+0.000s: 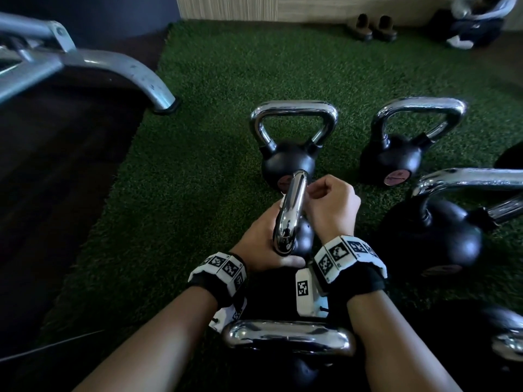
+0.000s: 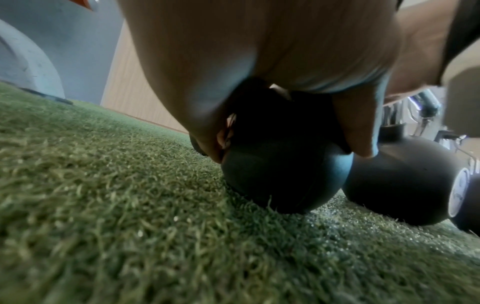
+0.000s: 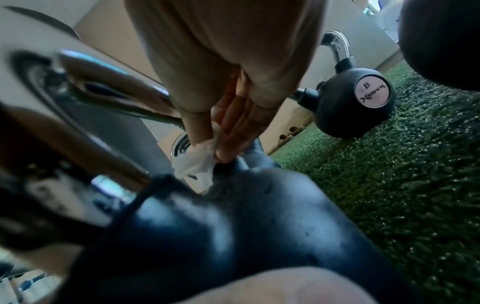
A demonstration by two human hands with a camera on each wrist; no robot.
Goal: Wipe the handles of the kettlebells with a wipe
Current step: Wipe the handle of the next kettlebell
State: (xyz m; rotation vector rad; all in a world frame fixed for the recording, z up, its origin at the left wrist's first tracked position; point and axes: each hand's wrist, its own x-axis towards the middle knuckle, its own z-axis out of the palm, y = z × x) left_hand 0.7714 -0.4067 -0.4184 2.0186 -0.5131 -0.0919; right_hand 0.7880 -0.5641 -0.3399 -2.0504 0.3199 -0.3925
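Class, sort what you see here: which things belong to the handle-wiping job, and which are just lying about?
Job:
- white wipe, pinched by the right hand
- chrome handle being wiped
- left hand, steadying that kettlebell
- other kettlebells

Lying about:
- shoes
- grey machine leg
- green turf

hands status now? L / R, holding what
Left hand: curled around the black kettlebell, steadying it below its chrome handle.
Right hand: pinching a white wipe beside that handle.

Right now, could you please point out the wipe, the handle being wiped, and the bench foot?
wipe (image 3: 198, 164): right wrist view, crumpled middle.
handle (image 1: 293, 205): head view, chrome top bar.
bench foot (image 1: 158, 93): head view, curved metal end.
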